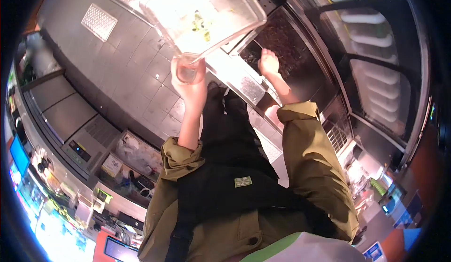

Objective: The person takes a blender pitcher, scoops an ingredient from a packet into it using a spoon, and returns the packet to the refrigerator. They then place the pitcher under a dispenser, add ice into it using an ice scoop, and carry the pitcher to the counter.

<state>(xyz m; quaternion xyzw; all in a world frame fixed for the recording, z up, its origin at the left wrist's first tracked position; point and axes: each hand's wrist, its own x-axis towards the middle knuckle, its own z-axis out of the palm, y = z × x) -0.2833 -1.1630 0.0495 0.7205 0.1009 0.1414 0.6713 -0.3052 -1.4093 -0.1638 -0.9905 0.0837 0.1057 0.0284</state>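
While right hand (268,64) half-curled, any hold unclear, left hand (191,86) tight on clear container (230,22) with green scraps (202,26).

Leafy scraps (202,27) are lying mid-base in the container (244,15), my left hand (191,88) gripping its near corner. My right hand (268,64) is hanging to the container's right. Off left, a grate (99,22) is resting on the floor (124,69); a box (112,165) is sitting at a compartment's (143,144) left edge; a cabinet (376,93) is standing far right.

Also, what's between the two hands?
In the head view, a pale, brightly lit panel lies between the left hand, by the clear tub, and the right hand.
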